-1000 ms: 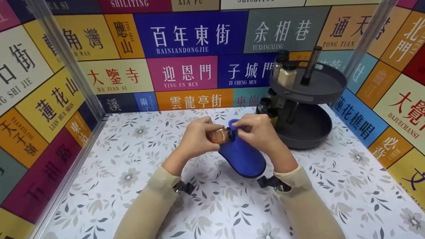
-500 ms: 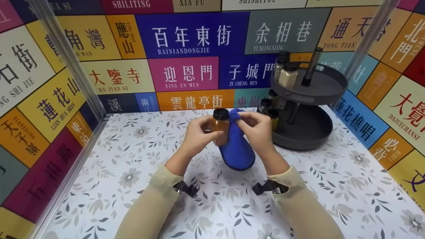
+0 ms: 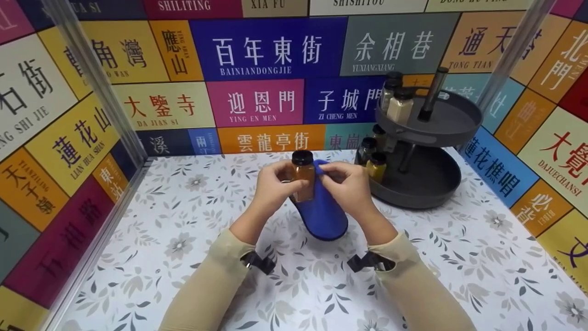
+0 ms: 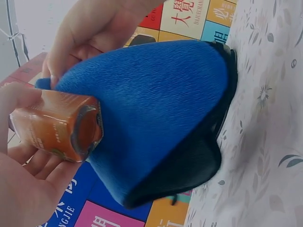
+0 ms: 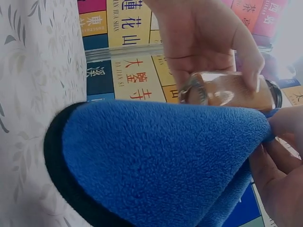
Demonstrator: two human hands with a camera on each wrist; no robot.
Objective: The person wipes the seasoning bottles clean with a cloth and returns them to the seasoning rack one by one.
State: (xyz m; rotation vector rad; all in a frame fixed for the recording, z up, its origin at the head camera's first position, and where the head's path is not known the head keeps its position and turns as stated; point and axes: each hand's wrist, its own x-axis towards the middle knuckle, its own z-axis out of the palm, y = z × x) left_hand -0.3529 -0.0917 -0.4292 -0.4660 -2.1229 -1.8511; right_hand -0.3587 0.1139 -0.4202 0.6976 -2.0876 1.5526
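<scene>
My left hand (image 3: 275,186) grips a square glass spice jar (image 3: 303,177) with a black lid, held upright above the table. Orange-brown powder fills it, as the left wrist view shows at the jar's base (image 4: 87,130). Between finger and thumb, my right hand (image 3: 351,186) pinches one end of a blue cloth (image 3: 324,214) with dark edging. The cloth hangs down beside and behind the jar, close against its side. In the right wrist view, the fluffy cloth (image 5: 156,156) covers part of the jar (image 5: 222,90).
A dark two-tier round rack (image 3: 422,195) stands at the right rear. Its upper tier bears jars, one a pale jar (image 3: 399,108); its lower tier holds several more, including a yellow jar (image 3: 376,168). Sign-printed panels (image 3: 257,101) enclose the flower-patterned table (image 3: 183,257).
The jar was tilted sideways with its lid near the right fingers a second ago; now it stands upright in the left hand. The cloth has shifted left and the right hand has lowered slightly since mid-way.
</scene>
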